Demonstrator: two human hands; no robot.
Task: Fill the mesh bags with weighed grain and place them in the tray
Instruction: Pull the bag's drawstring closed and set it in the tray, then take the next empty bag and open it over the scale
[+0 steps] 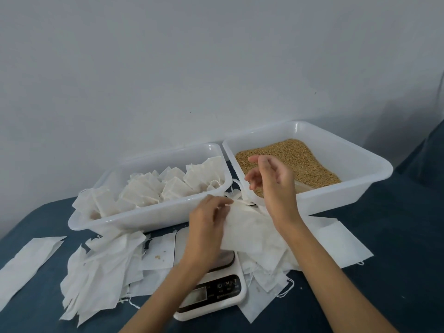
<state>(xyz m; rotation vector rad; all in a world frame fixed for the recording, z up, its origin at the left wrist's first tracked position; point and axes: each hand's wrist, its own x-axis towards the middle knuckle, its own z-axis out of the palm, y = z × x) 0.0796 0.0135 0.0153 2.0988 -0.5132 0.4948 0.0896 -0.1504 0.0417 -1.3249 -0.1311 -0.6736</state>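
My left hand [206,222] pinches the upper edge of an empty white mesh bag [249,231] held above the white kitchen scale [216,287]. My right hand [271,179] hovers just past the bag, over the near rim of the grain tray [341,191], fingers loosely spread and holding nothing. Brown grain [295,152] fills that tray's floor. The left tray [153,212] holds several filled white bags [153,188]. A pale scoop or cup sits partly hidden behind my right hand.
Loose empty mesh bags [101,270] lie heaped on the dark blue surface left of the scale, more [336,241] to the right. A flat white strip [26,260] lies far left. A pale wall stands close behind the trays.
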